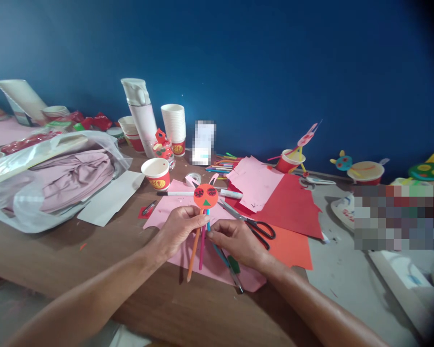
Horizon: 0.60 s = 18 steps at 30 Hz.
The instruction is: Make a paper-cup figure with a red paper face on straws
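Observation:
My left hand and my right hand meet around a round orange paper face with black eyes, a green triangle nose and pink paper ears. Coloured pencils or sticks hang below it: an orange one, a pink one and a blue one. My left fingers pinch the top of these sticks, and my right fingertips grip the blue one. Under my hands lies a pink paper sheet. Black-handled scissors rest just beyond my right hand.
A wooden table carries red paper, a white marker, tape and red-and-white paper cups. To the left sits a plastic bag holding pink cloth. Paper-cup crafts stand along the blue wall.

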Motion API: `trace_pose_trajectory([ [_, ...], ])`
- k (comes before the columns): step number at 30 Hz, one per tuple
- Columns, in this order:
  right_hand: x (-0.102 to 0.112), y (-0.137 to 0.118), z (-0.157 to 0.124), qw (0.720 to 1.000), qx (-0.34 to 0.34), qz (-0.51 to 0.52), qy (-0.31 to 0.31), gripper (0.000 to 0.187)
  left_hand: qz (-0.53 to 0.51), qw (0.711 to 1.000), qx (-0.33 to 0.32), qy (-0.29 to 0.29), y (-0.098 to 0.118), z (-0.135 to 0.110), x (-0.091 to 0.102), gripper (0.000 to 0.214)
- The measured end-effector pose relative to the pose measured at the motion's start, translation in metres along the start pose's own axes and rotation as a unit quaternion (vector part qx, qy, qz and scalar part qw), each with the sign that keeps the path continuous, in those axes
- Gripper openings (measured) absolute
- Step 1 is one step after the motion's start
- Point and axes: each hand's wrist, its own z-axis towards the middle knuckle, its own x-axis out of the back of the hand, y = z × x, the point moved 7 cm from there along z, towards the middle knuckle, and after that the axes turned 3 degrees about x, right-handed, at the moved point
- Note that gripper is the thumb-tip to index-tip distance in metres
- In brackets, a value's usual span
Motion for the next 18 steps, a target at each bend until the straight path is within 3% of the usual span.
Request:
trace_pose_trajectory([
  [18, -0.0012, 0.0042, 0.0019, 1.000, -0.014, 0.016, -0.005, 0.023, -0.005, 1.000, -0.007, -0.001, -0.0043, 0.0041, 0.0035, 0.025],
])
